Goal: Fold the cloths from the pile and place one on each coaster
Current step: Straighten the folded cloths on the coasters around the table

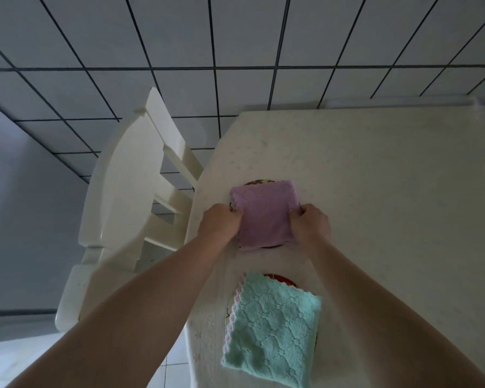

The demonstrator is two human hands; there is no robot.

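Both hands [221, 221] [310, 222] gripping folded purple cloth [265, 214] on coaster [259, 182], green cloth [272, 334] nearer

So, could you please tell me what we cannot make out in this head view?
- Far coaster: only slivers show; the purple cloth covers it.
- Near coaster: mostly under the green cloth, pattern unreadable.
- Fingertips of the left hand and right hand: curled at the purple cloth's edges, so the grip is partly hidden.
- Pile of cloths: not in frame.
- Table: cut off by the right and bottom edges.

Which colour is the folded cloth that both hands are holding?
Light purple cloth, seen in the head view.
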